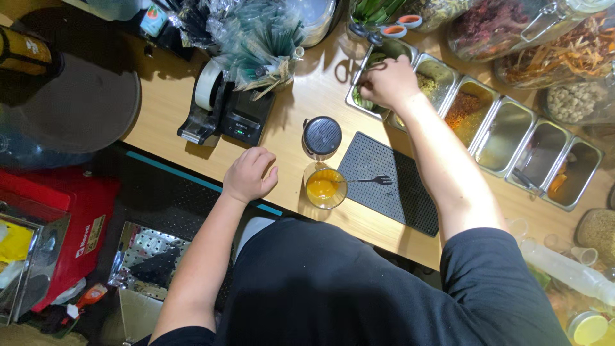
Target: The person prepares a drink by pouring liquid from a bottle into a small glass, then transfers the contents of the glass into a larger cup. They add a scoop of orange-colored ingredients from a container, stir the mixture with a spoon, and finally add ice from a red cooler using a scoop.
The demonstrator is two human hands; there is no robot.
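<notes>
The right hand [389,82] reaches into the first steel tray [359,96] of a long row of trays [506,134] at the far side of the table [307,102]. Its fingers are bent down over something green in this tray; I cannot tell if they already pinch it or only touch it. The left hand [250,174] rests flat and loose on the table near the front edge and holds nothing.

Just beside the left hand stands a glass with orange liquid [325,187], and a small fork [375,181] lies across its rim, over the black rubber mat [391,182]. Behind the glass is a round dark lid [321,136].

To take the green pieces well, I think the fingers should pick from the top of the pile and lift straight up, so nothing falls into the next tray with the yellow seeds [430,82].

The way from the tray to the glass is open, over the mat. The fork handle sticks out there, so the hand must pass above it. On the left, the tape dispenser [208,106] and a bundle of wrapped sticks [262,45] stand well apart from it.
</notes>
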